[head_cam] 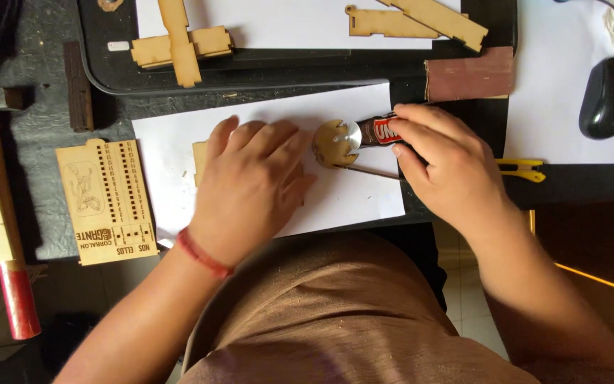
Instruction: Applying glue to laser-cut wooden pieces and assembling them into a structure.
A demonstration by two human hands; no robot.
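Nearest, a pale wooden piece [199, 158] is pressed flat under the spread left hand [250, 186] on the white paper sheet [349, 206], seemingly so that it is kept from sliding; just beyond, a red-and-black glue tube [376, 132] is pinched by the right hand [442, 160], its silver nozzle touching a small round notched wooden disc [332, 142]; farther off, more wooden cut-outs [179, 44] are laid on a black tray [101, 67]
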